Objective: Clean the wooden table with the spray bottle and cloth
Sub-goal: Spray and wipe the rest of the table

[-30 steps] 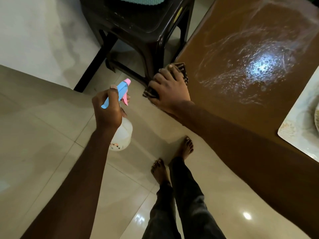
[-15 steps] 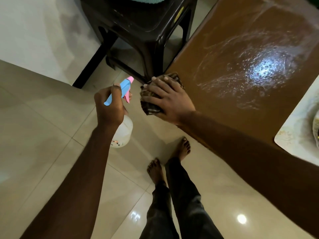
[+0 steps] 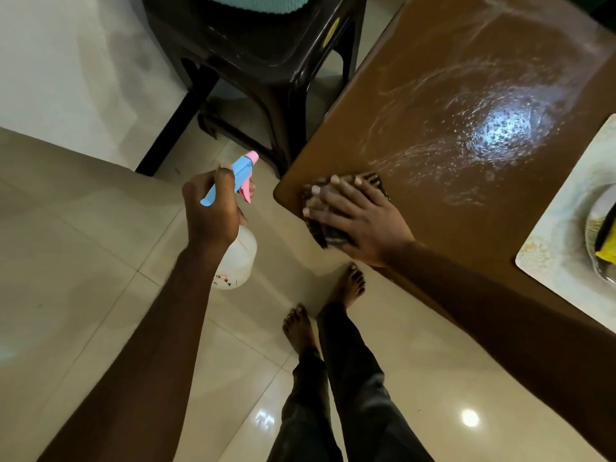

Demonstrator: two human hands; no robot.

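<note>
1. The cloth (image 3: 325,234) lies at the near corner of the wooden table (image 3: 433,78). The right hand (image 3: 361,221) covers most of it, so only its dark striped edges show. It reaches the table's edge, and we cannot tell whether it overhangs.
2. The right hand lies flat on the cloth, fingers straight and spread, pressing it to the table top.
3. The left hand (image 3: 210,208) grips the spray bottle (image 3: 241,261) with fingers curled round its neck. It holds the bottle over the floor, just left of the table's corner. The hand hides the neck and part of the trigger. The blue and pink head points towards the table.
4. At the table's right side, a pale placemat (image 3: 560,235) is cut off by the frame. A dish (image 3: 598,215) on it holds something yellow (image 3: 607,253) that we cannot identify.
5. The table top is brown and glossy, with wet streaks and droplets in arcs around a bright glare.
6. Glossy beige floor tiles (image 3: 83,261) lie beneath the table. A dark plastic chair (image 3: 266,38) stands just beyond the table's left edge, its top cropped. Bare feet (image 3: 346,285) stand near the corner.
7. There are small red and black marks on the bottle's base and a yellow sticker (image 3: 331,30) on the chair. Neither is legible.
</note>
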